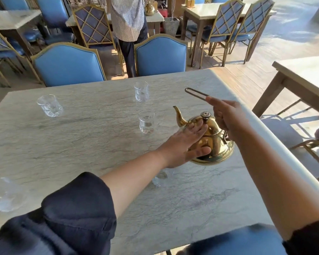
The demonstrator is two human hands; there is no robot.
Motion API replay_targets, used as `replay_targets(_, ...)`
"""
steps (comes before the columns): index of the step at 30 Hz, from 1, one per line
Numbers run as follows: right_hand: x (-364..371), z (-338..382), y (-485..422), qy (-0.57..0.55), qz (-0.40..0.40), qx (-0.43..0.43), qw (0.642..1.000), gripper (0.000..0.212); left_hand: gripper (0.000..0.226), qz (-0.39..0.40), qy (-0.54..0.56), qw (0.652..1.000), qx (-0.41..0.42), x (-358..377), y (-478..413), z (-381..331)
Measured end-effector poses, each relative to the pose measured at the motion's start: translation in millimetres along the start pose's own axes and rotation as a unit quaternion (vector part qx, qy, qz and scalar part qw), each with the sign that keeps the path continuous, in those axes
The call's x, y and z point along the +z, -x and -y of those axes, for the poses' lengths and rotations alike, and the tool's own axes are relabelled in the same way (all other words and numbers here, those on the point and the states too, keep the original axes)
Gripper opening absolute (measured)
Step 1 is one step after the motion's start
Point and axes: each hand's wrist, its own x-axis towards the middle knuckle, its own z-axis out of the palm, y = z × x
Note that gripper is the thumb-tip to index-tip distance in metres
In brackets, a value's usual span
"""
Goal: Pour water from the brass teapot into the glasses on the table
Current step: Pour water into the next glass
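Just left of the brass teapot [212, 142] stands the nearest glass [147, 122], spout [179, 115] aimed its way. Right hand [228, 118] grips the wire handle [195, 92]; left hand [182, 144] lies open, flat on the pot's side.

A pale grey, stone-veined table [81, 144] is set with five clear ribbed glasses [141, 91] and a polished brass teapot [213, 144].

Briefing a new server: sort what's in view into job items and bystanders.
Job: brass teapot, its handle in the right hand, left hand on its body, glasses.
Not: blue chairs, other tables, standing person.
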Motion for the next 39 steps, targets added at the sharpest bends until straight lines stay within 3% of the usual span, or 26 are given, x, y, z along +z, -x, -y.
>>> replay_targets(7,-20,-1,28,0.009,0.016,0.002,1.000,0.059,0.076,0.008,-0.038,0.999,-0.021,28,8,-25)
replay_targets(22,-19,8,68,0.035,0.045,0.035,0.998,0.055,0.077,0.008,-0.055,0.998,-0.023,46,39,-42)
replay_targets(39,-17,17,109,0.186,0.097,0.017,0.978,0.048,0.079,0.045,-0.074,0.996,-0.010,60,80,-60)
